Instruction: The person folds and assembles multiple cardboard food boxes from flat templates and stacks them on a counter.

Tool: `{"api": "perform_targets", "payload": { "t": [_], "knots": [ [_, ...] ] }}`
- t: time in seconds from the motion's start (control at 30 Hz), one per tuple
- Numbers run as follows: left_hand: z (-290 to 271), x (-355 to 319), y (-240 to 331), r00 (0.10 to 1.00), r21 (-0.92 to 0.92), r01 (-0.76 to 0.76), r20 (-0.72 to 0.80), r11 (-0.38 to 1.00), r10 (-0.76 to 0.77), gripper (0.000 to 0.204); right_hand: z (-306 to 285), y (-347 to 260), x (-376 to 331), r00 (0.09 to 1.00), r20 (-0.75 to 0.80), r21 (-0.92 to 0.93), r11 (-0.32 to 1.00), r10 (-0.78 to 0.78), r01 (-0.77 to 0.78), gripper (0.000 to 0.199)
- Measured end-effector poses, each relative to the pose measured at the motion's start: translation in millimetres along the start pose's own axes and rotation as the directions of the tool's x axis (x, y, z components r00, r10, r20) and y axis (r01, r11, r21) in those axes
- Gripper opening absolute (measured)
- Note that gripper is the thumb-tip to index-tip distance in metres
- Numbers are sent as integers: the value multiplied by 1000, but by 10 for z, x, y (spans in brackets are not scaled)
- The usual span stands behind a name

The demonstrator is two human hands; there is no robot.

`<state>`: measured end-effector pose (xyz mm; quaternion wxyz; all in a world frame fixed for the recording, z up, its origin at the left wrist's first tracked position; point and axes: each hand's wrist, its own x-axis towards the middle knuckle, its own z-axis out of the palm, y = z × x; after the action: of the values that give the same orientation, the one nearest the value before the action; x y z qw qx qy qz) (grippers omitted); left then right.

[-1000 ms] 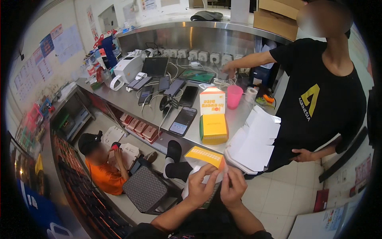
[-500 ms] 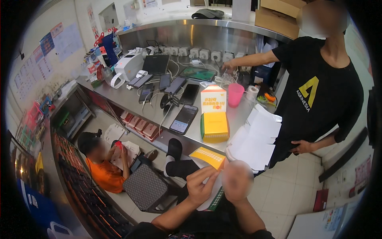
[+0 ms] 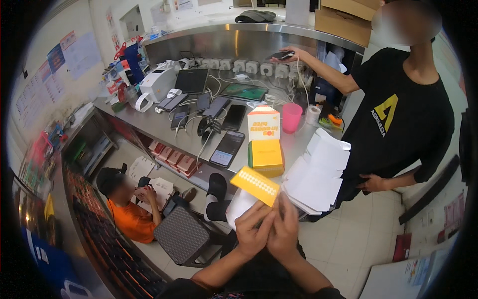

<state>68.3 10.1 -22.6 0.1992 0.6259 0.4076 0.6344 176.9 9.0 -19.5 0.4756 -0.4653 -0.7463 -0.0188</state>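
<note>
Both of my hands meet low in the middle, gripping a partly folded carton. Its yellow flap (image 3: 256,185) carries a white pattern and tilts up past my fingers; a white part shows beneath. My left hand (image 3: 253,230) pinches the carton from the left, fingers bent. Close against it, my right hand (image 3: 284,230) has its fingers closed at the flap's lower right corner. Just beyond, on the steel counter's edge, stands a yellow box (image 3: 267,155) with its white and orange lid raised. White flat carton blanks (image 3: 318,172) lie fanned to its right.
Several phones, one a black phone (image 3: 228,148), and cables cover the steel counter (image 3: 184,135). A pink cup (image 3: 291,118) stands behind the box. At right, a person in a black shirt (image 3: 398,114) holds a phone. Another in orange (image 3: 130,219) sits at lower left near a stool (image 3: 183,234).
My right hand has come in beside my left, and the yellow flap has turned to face up more broadly. The standing person's hand has lifted a phone from the counter's back.
</note>
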Motion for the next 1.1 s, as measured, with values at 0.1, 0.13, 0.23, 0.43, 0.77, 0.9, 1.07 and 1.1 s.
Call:
{"api": "perform_targets", "payload": {
  "t": [0.1, 0.13, 0.23, 0.43, 0.77, 0.9, 1.07, 1.1],
  "knots": [
    [56, -94, 82, 979, -171, 133, -130, 976, -156, 15, 121, 0, -103, 987, 82, 144, 978, 137, -148, 48],
    [-1, -100, 80, 919, -328, 297, -156, 897, -362, 18, 126, 49, -139, 986, 77, 134, 978, 148, -157, 48],
    [-238, 336, 314, 890, -824, 143, -135, 548, -436, 23, 58, 171, -337, 960, 273, 448, 892, -63, -69, 60],
    [-256, 303, -10, 934, -986, 145, 107, 87, -342, 20, 34, 218, -437, 688, 662, 723, -495, 297, -481, 67],
    [-338, 154, -247, 982, -481, 182, 142, 858, -128, 74, -401, 355, 165, 688, 596, 677, 202, 415, -708, 39],
    [-217, 149, -120, 946, -177, 323, 93, 930, -311, 50, -94, 116, 227, 961, 21, 352, 898, 275, -264, 34],
    [-120, 269, -201, 982, -500, 183, 59, 847, -177, 23, 244, 575, 127, 919, 188, 870, 375, 347, -320, 28],
    [-161, 312, -218, 984, -431, 162, 140, 888, -112, 20, 198, 662, 182, 955, 137, 845, 472, 261, -250, 24]
  ]
}}
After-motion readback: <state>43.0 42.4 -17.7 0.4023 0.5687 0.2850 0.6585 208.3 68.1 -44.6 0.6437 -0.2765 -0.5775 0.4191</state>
